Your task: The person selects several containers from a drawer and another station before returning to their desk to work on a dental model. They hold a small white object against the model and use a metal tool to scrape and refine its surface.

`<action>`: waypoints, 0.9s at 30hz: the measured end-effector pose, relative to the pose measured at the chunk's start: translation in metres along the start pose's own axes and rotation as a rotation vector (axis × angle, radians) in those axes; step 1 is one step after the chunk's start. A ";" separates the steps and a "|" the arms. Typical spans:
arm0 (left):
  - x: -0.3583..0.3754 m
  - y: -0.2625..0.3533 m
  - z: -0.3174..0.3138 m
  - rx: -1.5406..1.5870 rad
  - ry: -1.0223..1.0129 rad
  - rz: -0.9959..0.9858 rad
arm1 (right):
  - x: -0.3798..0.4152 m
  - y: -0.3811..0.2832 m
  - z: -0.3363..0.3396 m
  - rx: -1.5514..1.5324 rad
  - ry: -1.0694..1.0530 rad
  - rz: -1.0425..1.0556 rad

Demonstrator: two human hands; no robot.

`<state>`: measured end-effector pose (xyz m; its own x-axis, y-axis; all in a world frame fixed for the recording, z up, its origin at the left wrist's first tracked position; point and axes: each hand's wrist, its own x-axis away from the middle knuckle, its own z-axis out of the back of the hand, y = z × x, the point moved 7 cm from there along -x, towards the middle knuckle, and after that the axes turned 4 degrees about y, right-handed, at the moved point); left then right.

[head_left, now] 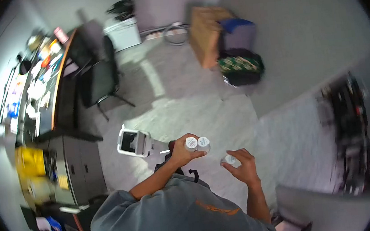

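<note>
Side by side in front of my body, two small clear cups with white printed lids (191, 143) (203, 141) are gripped by my left hand (181, 154). My left thumb stretches along the near side of the pair, and my fingers curl behind them. A short way to the right, my right hand (246, 167) pinches a third, similar cup (230, 159) between thumb and fingers, its printed lid partly covered by the fingertips. The third cup is apart from the other two and a little nearer my body. The print is too small to read.
A white bin-like device with a dark opening (144, 141) stands on the floor left of my hands. Beyond are a black office chair (101, 77), a cluttered desk (53, 90), a white box (123, 34), a cardboard box (206, 33) and a bag (242, 67). Grey cabinets (82, 170) line the left.
</note>
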<state>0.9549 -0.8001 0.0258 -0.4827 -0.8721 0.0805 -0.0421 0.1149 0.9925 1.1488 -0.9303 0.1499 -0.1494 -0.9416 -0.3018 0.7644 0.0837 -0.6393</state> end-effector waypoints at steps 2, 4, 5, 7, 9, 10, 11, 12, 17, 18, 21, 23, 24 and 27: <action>-0.022 -0.009 0.035 -0.042 0.086 0.007 | -0.038 0.004 -0.020 0.029 0.008 0.052; -0.060 -0.014 0.072 -0.092 0.146 -0.002 | -0.090 0.005 -0.053 -0.006 0.015 0.063; -0.079 -0.012 0.090 -0.113 0.170 0.004 | -0.109 0.007 -0.067 -0.043 0.005 0.019; -0.119 0.011 0.125 -0.075 0.182 -0.025 | -0.153 0.010 -0.096 -0.090 -0.001 -0.050; -0.166 0.030 0.148 -0.046 0.184 -0.072 | -0.195 0.013 -0.117 -0.106 0.017 -0.099; -0.190 0.040 0.165 -0.047 0.191 -0.098 | -0.221 0.010 -0.128 -0.130 0.016 -0.106; -0.215 0.051 0.184 -0.052 0.198 -0.126 | -0.247 0.010 -0.140 -0.141 0.005 -0.096; -0.236 0.065 0.199 -0.104 0.198 -0.178 | -0.270 0.012 -0.151 -0.151 -0.008 -0.086; -0.303 0.092 0.265 0.055 0.325 -0.282 | -0.386 0.020 -0.206 -0.133 -0.144 0.071; -0.309 0.093 0.278 0.077 0.381 -0.271 | -0.413 0.019 -0.218 -0.114 -0.186 0.121; -0.313 0.078 0.321 0.021 0.562 -0.177 | -0.491 0.024 -0.257 -0.100 -0.279 0.207; -0.305 0.069 0.349 -0.023 0.679 -0.043 | -0.549 0.013 -0.287 -0.157 -0.328 0.277; -0.303 0.054 0.364 -0.067 0.777 -0.035 | -0.579 0.007 -0.305 -0.151 -0.349 0.312; -0.287 0.045 0.410 -0.003 0.969 0.066 | -0.659 -0.028 -0.366 -0.175 -0.431 0.427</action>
<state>0.7325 -0.3497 0.0095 0.4462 -0.8775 0.1757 -0.0382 0.1775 0.9834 0.9965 -0.1925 0.1082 0.4405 -0.8570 -0.2674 0.5815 0.4993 -0.6423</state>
